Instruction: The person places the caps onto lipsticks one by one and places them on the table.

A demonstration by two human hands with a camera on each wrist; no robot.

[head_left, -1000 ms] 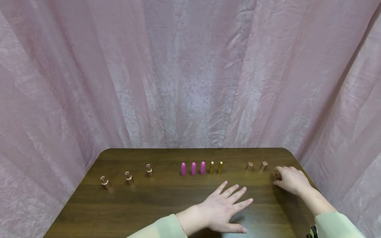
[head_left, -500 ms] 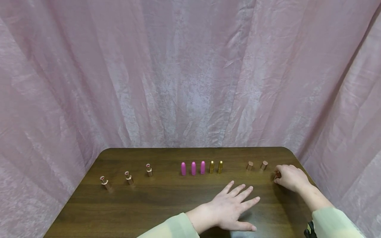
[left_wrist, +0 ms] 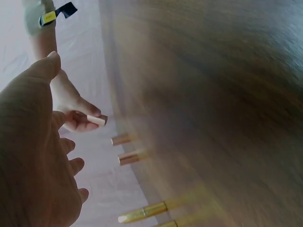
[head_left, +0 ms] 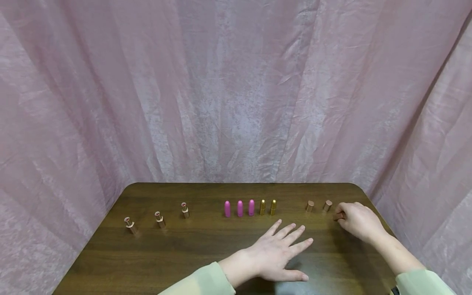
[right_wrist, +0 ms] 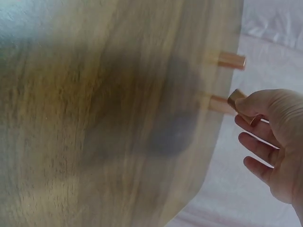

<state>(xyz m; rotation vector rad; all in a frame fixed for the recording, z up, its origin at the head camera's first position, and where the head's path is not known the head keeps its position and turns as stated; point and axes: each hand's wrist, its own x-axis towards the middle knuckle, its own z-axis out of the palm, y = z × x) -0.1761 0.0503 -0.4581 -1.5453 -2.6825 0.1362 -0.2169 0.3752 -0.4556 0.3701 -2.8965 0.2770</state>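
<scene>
At the table's right side my right hand (head_left: 359, 222) pinches a rose-gold lipstick cap (right_wrist: 235, 97) between thumb and fingers. The cap is tipped over sideways, and part of it hides behind the thumb in the right wrist view. Two similar caps, a left one (head_left: 310, 206) and a right one (head_left: 327, 205), stand upright just left of that hand. My left hand (head_left: 274, 255) hovers palm down over the front middle of the table, fingers spread, holding nothing. Beyond it stand two gold bullet-shaped tubes (head_left: 262, 207).
Three pink bullet-shaped pieces (head_left: 240, 208) stand in a row beside the gold ones on the brown wooden table (head_left: 184, 250). On the left, three rose-gold lipstick bases (head_left: 160, 220) stand with their narrow ends up. A pink curtain (head_left: 236, 102) hangs behind the table.
The cap in my right hand has gone from nearly upright to tilted sideways, and that hand has shifted slightly left. My left hand drifted right, then came back left.
</scene>
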